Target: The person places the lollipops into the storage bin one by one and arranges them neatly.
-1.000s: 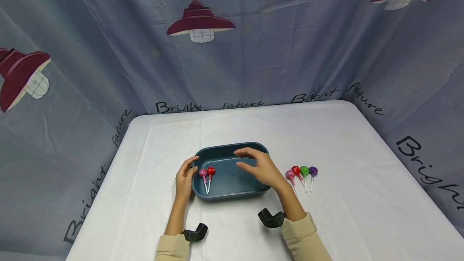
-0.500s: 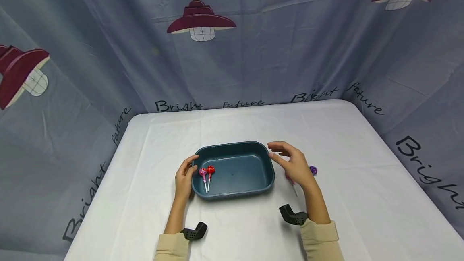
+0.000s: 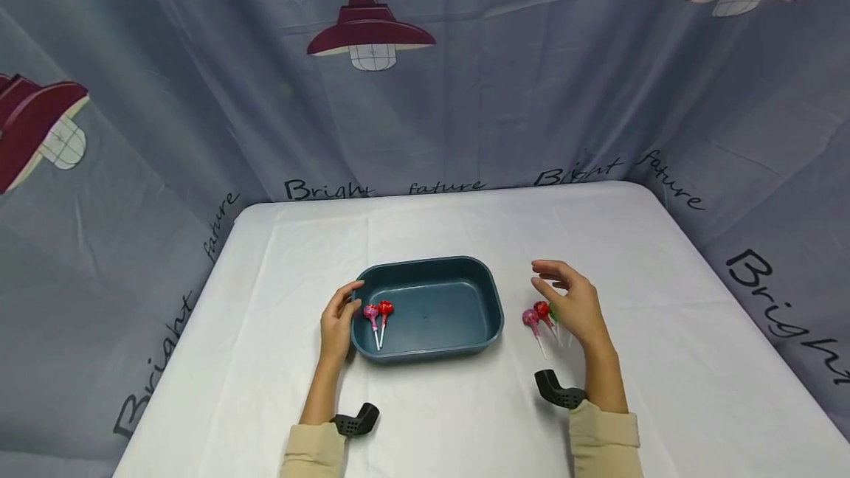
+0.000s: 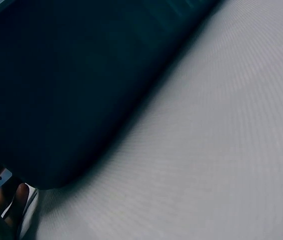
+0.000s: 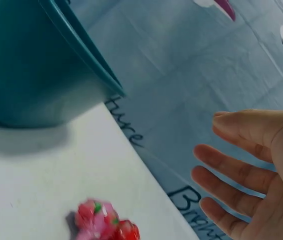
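We see the blue-green tray (image 3: 434,316) resting on the white-covered desk (image 3: 425,419), and we take it as our landmark. Inside it, close to its left end, lie an inner pink lollipop (image 3: 371,311) and an inner red lollipop (image 3: 386,307), side by side, their sticks pointing toward the person. The rest of the tray's floor is bare.

The left hand (image 3: 335,327) is at the tray's left end, its grip bent around the rim with fingertips and thumb on the edge, holding the tray. The right hand (image 3: 576,306) is well apart from the tray's right end; its grip is loosely spread, thumb away from the fingers, and has hold of nothing.

Beyond the tray's right end, partly under that hand, lie an outer pink lollipop (image 3: 530,318), an outer red lollipop (image 3: 541,309) and a green lollipop (image 3: 553,313), mostly covered. Another stick seems to show to their right, farther from the tray, but we cannot tell what head it carries.

We judge the work to be partway along: two lollipops are in the tray, while at least three remain outside it, none of them held.
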The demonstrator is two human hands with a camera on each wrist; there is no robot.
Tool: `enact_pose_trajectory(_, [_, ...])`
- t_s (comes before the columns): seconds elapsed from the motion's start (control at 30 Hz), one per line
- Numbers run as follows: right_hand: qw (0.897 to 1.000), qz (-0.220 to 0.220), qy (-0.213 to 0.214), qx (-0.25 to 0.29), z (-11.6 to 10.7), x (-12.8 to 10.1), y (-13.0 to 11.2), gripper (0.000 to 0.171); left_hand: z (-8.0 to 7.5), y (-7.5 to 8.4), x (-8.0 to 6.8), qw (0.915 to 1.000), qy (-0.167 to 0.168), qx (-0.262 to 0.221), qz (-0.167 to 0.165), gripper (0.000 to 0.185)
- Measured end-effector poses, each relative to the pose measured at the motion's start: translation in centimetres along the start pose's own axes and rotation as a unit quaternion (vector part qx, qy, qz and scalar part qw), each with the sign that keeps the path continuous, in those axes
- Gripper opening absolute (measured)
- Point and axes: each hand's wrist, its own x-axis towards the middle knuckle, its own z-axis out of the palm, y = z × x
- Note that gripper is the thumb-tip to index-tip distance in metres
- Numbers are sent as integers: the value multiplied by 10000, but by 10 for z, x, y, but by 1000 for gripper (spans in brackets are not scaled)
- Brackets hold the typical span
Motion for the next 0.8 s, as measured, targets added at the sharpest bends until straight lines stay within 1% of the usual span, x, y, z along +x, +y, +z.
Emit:
enact_pose_trajectory(0.03, [10000,35,40,-22,-2,-1,6,35,0,0,0,10000,2,12,-23,29])
enact_pose_trajectory(0.07, [9995,77,157,-246,-1,-1,16,35,0,-1,1,10000,12,26,-34,29])
enact_pose_trajectory(0.17, [9986,214,335,-335,-10,-4,27,34,0,-1,1,10000,36,65,-52,29])
enact_pose_trajectory(0.2, [9968,288,480,-570,-11,-5,34,34,0,-2,1,9999,47,82,-41,29])
enact_pose_trajectory(0.3, [9945,551,658,-595,-19,-8,40,33,0,-2,2,10000,43,87,-18,29])
enact_pose_trajectory(0.4, [9912,808,796,-679,-26,-13,44,32,0,0,2,10000,22,90,-21,29])
enact_pose_trajectory(0.5, [9882,971,898,-773,-31,-17,47,32,0,0,2,9999,21,118,-52,29])
enact_pose_trajectory(0.67, [9862,1029,953,-883,-35,-23,46,33,0,1,2,9998,33,166,-101,29])
enact_pose_trajectory(0.8, [9854,1136,843,-944,-37,-29,42,36,0,1,1,9998,25,137,-151,29])
